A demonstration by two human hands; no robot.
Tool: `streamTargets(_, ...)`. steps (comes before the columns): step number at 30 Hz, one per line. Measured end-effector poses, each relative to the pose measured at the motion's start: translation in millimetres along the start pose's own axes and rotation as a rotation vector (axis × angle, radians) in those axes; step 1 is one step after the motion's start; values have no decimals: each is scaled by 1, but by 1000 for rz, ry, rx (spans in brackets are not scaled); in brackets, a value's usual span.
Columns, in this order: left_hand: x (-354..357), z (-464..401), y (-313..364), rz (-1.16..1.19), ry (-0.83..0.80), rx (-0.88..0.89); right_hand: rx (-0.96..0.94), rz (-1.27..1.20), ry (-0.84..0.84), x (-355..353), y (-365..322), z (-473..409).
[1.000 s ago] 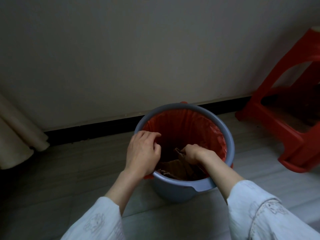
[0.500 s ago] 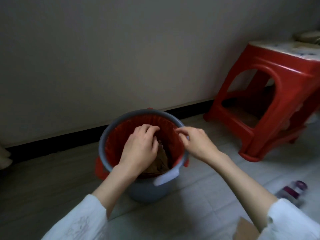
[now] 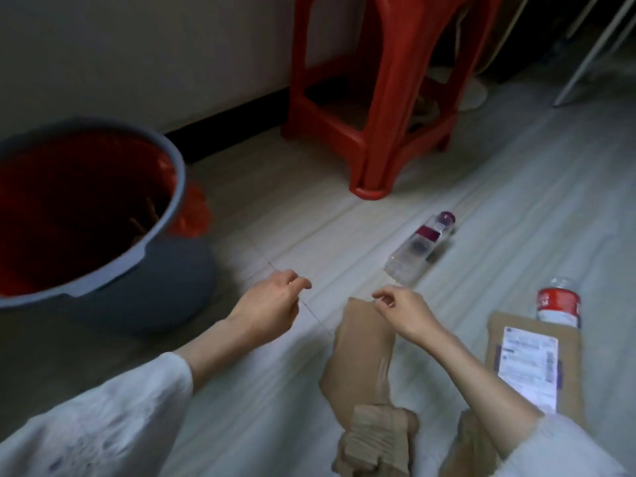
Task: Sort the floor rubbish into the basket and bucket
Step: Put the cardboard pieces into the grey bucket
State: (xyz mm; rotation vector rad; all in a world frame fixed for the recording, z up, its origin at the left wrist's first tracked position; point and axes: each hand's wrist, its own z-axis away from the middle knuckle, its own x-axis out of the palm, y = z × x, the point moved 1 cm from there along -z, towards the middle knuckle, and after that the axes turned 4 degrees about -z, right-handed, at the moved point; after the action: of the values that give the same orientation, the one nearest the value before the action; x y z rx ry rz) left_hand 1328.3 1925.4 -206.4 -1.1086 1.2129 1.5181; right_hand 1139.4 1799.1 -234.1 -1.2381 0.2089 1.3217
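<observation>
The grey bucket (image 3: 113,280) with a red liner stands at the left, brown paper scraps inside. My left hand (image 3: 272,304) hovers over the floor right of it, fingers loosely curled, holding nothing. My right hand (image 3: 401,309) hangs just above the top end of a crumpled brown paper piece (image 3: 364,352), fingers loosely curled and empty. A clear bottle with a purple cap (image 3: 421,247) lies on the floor beyond. A red-labelled bottle (image 3: 559,302) and a flat brown parcel with a white label (image 3: 526,359) lie at the right. No basket is in view.
A red plastic stool (image 3: 382,98) stands against the wall behind the bottles. More crumpled brown paper (image 3: 375,442) lies near my lap. White rods lean at the far right (image 3: 599,49). Pale tiled floor spreads between bucket and rubbish.
Both hands have left the bucket and moved right and down over the floor. The view has swung right, bringing the bottles, parcel and brown paper into sight.
</observation>
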Motion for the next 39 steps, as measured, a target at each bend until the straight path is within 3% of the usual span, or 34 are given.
streamTargets(2, 28, -4, 12, -52, -117, 35, 83, -44, -127, 17, 37, 7)
streamTargets(8, 108, 17, 48, -251, -558, 441, 159, -224, -520, 34, 78, 33)
streamTargets(17, 129, 11, 55, -459, -651, 557, 118, -9, -834, 49, 77, 40)
streamTargets(25, 106, 23, 9, -430, -551, 247, 142, -284, -463, 27, 57, 16)
streamTargets(28, 104, 27, 3, -429, -571, 205, 75, -89, -325, 29, 53, 11)
streamTargets(31, 103, 16, -2, -458, -477, 236, 62, 81, -131, 42, 57, 10)
streamTargets(35, 104, 3, -15, -549, -516, 272, 249, -21, -162, 58, 67, 4)
streamTargets(39, 102, -4, -12, -546, -592, 353, 314, -99, -200, 72, 63, 4)
